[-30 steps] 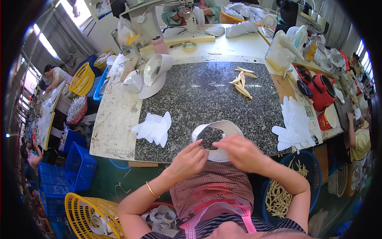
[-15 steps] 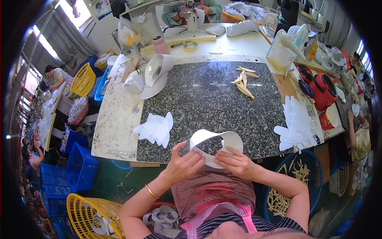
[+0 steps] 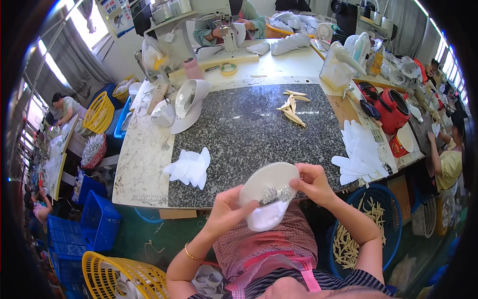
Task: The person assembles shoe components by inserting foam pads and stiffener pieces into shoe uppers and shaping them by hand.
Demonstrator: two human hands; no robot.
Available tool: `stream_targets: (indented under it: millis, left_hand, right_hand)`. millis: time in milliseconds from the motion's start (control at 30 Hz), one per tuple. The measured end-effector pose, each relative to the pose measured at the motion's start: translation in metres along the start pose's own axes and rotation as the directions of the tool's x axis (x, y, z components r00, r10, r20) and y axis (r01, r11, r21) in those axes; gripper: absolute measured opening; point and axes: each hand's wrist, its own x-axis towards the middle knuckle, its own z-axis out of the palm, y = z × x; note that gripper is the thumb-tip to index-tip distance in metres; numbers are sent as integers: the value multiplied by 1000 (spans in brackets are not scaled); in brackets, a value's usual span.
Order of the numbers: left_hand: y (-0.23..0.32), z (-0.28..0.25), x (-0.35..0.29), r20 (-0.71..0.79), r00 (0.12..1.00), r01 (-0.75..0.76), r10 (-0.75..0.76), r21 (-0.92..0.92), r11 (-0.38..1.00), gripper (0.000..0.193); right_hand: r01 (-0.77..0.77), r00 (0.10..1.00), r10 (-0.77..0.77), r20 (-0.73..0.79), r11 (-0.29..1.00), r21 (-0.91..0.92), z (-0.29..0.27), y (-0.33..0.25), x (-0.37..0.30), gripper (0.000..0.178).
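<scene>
A white shoe upper with a shiny silver decoration is held over the near edge of the dark speckled slab. My left hand is closed on its left side, thumb near the decoration. At its upper right edge, my right hand pinches it between thumb and fingers. To the left lies a fanned pile of white cut pieces; a larger fan of white pieces lies to the right. Farther back on the slab are several cream strips. More white uppers stand at the slab's far left.
Below the table's right side stands a blue basket of cream strips. A yellow basket with white pieces is at lower left, near blue crates. Across the table, a person works at a sewing machine. A red pot sits at right.
The white upper has been turned and tilted, so its broad face and silver decoration now show. My right hand has moved up to its top edge; my left thumb has come onto it.
</scene>
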Motion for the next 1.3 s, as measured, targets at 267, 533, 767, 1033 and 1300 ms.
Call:
stream_targets:
  millis: [267,533,767,1033,1300]
  left_hand:
    - [-21,24,18,-306,948,22,-91,-222,975,23]
    - [-36,30,33,-49,957,150,-285,-758,634,42]
    - [-58,23,33,49,999,48,-12,-833,551,29]
    - [-58,31,32,-98,988,-29,-118,-874,485,36]
    - [-65,37,23,7,978,79,-207,-936,344,21]
  right_hand:
    - [-54,984,83,-159,982,180,35,22,17,21]
    - [-79,909,257,-327,879,469,39,30,29,22]
    - [-256,905,277,-323,961,104,1,41,33,29]
    - [315,949,-275,154,812,-491,15,1,22,15]
    - [410,899,-289,329,819,-402,-6,4,15,8]
